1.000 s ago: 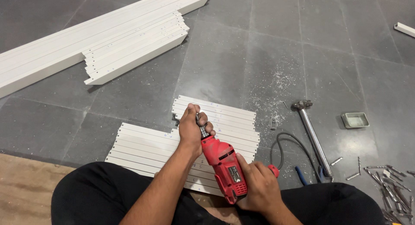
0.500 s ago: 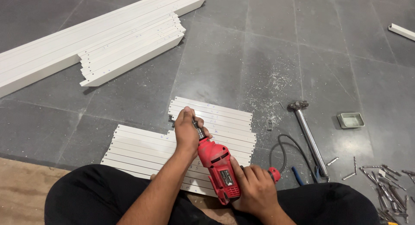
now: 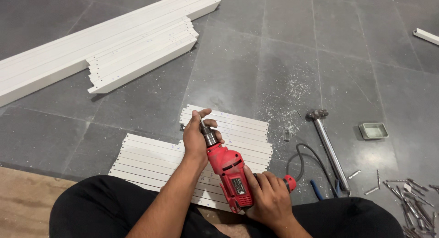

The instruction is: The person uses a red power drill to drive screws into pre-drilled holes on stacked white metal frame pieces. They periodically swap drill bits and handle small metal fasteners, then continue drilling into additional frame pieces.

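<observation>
The fingers of the left hand (image 3: 195, 138) are curled loosely round the metal chuck (image 3: 210, 137) of a red power drill (image 3: 231, 171), thumb and fingertips closed on it near the bit. The right hand (image 3: 270, 199) is wrapped tight around the drill's grip at the back end, fingers pressed together. So the drill is held between both hands, just above the lap, nose pointed away and up-left. Right under it, a batch of short white slats (image 3: 155, 158) is laid flat on the grey tiled floor (image 3: 283, 45). Longer white boards (image 3: 114, 50) are stacked well apart, top left. A hammer (image 3: 327, 144) and a small green tray (image 3: 373, 130) can be seen off right, with loose screws (image 3: 411, 201) scattered nearby.
</observation>
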